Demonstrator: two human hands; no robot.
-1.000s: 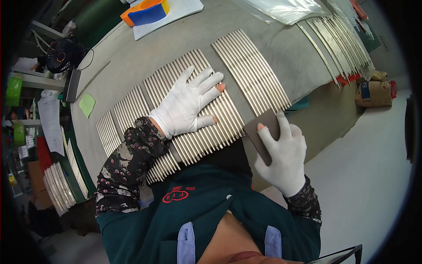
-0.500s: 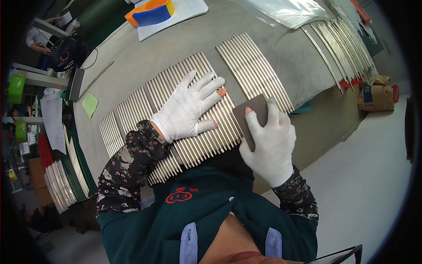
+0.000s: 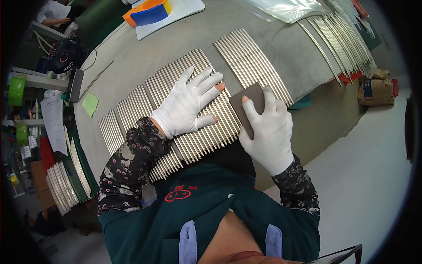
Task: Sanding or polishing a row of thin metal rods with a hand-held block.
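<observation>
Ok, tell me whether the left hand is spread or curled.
Spread: the left hand lies flat on the metal rods, fingers apart.

The left hand (image 3: pixel 188 108) lies flat and spread wide, palm down; the right hand (image 3: pixel 269 138) is curled in a grip; the left arm (image 3: pixel 125 169) and the right arm (image 3: pixel 298 187) both slant in toward the middle.

The block (image 3: pixel 247 105) in your right hand (image 3: pixel 269 132) is grey-brown and flat-faced, tilted, just beside the right edge of the middle row of rods; you cannot tell whether they touch. Those rods (image 3: pixel 222 125) are slim, shiny and silvery, lying closely side by side, pointing away from you, partly covered by your left hand (image 3: pixel 187 105).
</observation>
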